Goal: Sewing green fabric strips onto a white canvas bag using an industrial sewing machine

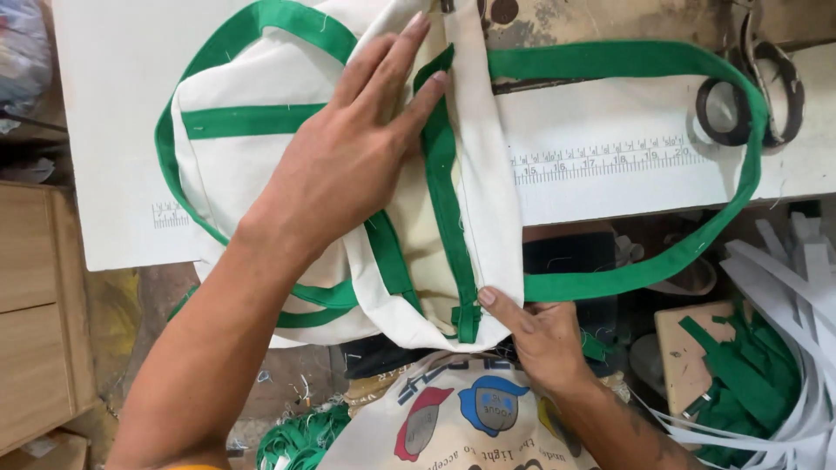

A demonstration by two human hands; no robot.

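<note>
A: Where is the bag?

B: The cream cloth bag (pixel 261 122) with green trim lies on the white table (pixel 113 130), its near end hanging over the near edge. A folded cream panel (pixel 483 174) runs from far to near across its right side.

A: And the left hand?

B: The left hand (pixel 348 148) lies flat on the bag, fingers spread and stretched toward the far side, pressing the cloth down (it grips nothing). Its fingertips rest just beside a green strip (pixel 444 191) that runs along the fold.

A: The right hand?

B: The right hand (pixel 540 335) is at the near edge, its fingers closed in a pinch on the panel's near corner, where the strip ends.

A: What else is about?

B: A long green strap (pixel 679 61) loops to the right over the table and off its edge. Scissors (pixel 758 87) lie at the far right, and a printed ruler scale (pixel 601 161) marks the tabletop. Green offcuts (pixel 740 374) and white strips (pixel 797 278) sit below on the right.
</note>
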